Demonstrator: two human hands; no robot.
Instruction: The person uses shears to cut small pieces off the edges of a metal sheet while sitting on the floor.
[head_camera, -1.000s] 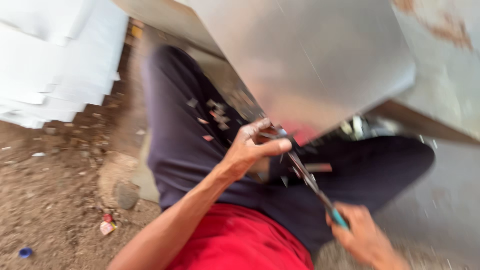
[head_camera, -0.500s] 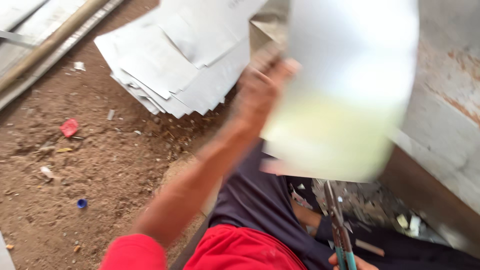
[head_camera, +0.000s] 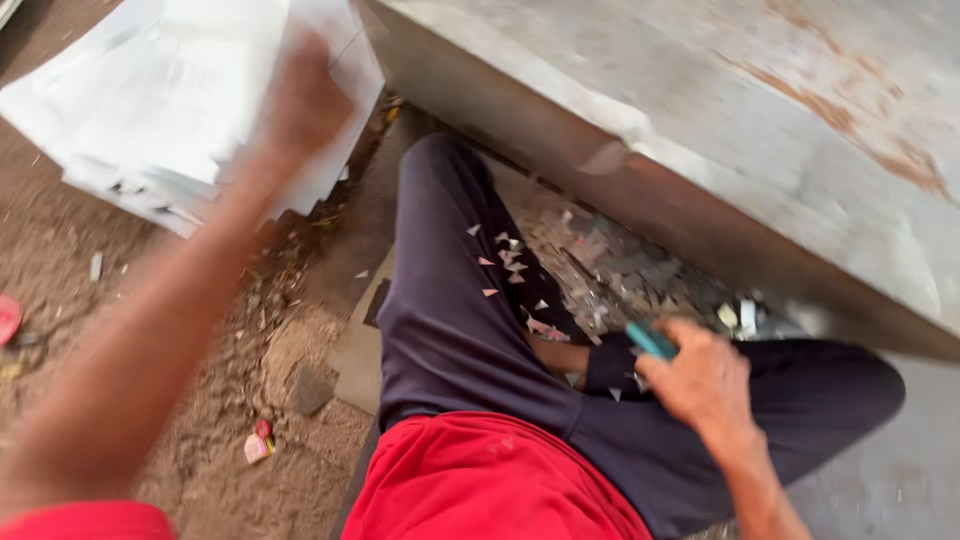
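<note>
My left hand (head_camera: 305, 100) is stretched out to the upper left and blurred, over a stack of white metal sheets (head_camera: 150, 130) lying on the dirt. Whether its fingers still grip a sheet is unclear. My right hand (head_camera: 700, 378) rests low by my lap, closed around the teal handle of a pair of shears (head_camera: 652, 340); the blades are hidden. I sit in dark trousers (head_camera: 450, 330) and a red shirt (head_camera: 480, 480). Small triangular metal offcuts (head_camera: 508, 265) lie on my thigh.
A large grey, rust-stained metal slab (head_camera: 750, 130) slants across the upper right, above a heap of metal scraps (head_camera: 620, 265). On the dirt ground to the left lie a stone (head_camera: 312, 388), a small red wrapper (head_camera: 258, 443) and a red piece (head_camera: 8, 318).
My left arm has swung the cut sheet from in front of me over to the stack at the left. The right hand with the shears stayed low by my lap.
</note>
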